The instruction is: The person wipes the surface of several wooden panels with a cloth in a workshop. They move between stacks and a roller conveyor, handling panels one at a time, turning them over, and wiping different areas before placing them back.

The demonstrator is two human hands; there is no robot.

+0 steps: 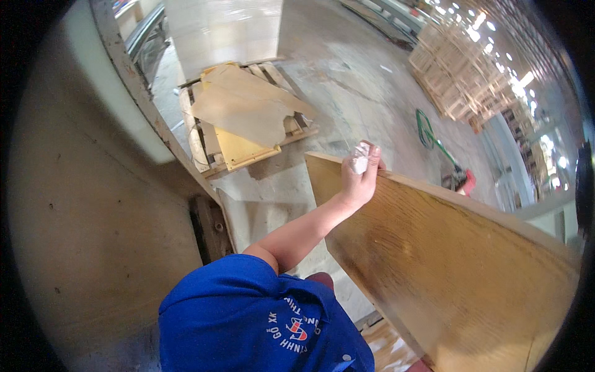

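My left hand [362, 173] is closed at the upper edge of a broad wooden board [427, 248], near its far corner. A crumpled white wad [360, 159], cloth or paper, shows between the thumb and the fingers; I cannot make out which. Some fingertips appear hooked over the board's edge. Tilted on its long edge, the yellow-brown board runs from the middle of the view to the lower right, with streaked grain on its face. My left forearm reaches up from a blue sleeve. My right hand is out of sight.
A wooden pallet [300, 132] ahead bears brown sheets [242, 99] and a yellow panel [245, 150]. A pale wrapped stack [226, 31] stands behind it. On the left is a large pale panel [105, 235]. A green hose [424, 129] lies beyond the board, near stacked wooden pieces [462, 71].
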